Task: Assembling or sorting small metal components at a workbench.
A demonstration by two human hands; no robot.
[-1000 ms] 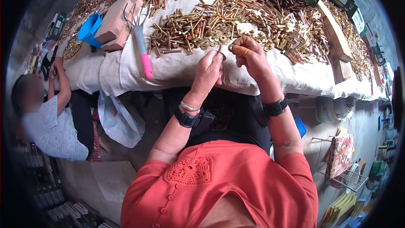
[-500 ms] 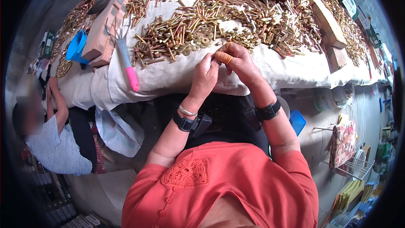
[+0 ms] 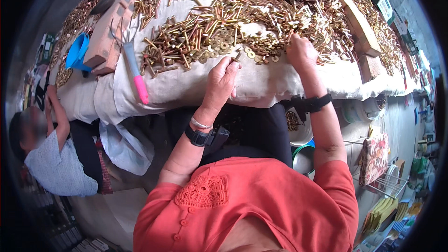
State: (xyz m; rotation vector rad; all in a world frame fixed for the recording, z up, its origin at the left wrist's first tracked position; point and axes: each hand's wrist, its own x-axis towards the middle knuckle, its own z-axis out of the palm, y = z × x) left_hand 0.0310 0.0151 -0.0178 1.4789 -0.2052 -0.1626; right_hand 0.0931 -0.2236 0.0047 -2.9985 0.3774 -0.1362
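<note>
My left hand (image 3: 221, 80) is closed at the near edge of the table, a brass-coloured bolt (image 3: 237, 57) pinched between thumb and fingers with its head up. Farther right, my right hand (image 3: 302, 53) reaches to the near side of a large heap of bolts (image 3: 322, 28), fingertips drawn together; whatever lies between them is hidden. Between my hands, several loose flat washers (image 3: 251, 54) lie on the pale cloth (image 3: 261, 81). More washers (image 3: 224, 45) sit in a cluster just beyond my left hand, with bolts scattered around them.
Left of the heap lie a small hand rake (image 3: 134, 65) with a pink grip, bricks (image 3: 99, 55) and a blue plastic container (image 3: 77, 53). A wooden beam (image 3: 361, 23) borders the heap's right side. Another person (image 3: 60, 158) works at far left. A white bucket (image 3: 301, 128) stands below the table.
My hands were together over the table edge. The right has moved away, right and farther out, to the bolts; the left stays near its place, and the bolt in it now shows.
</note>
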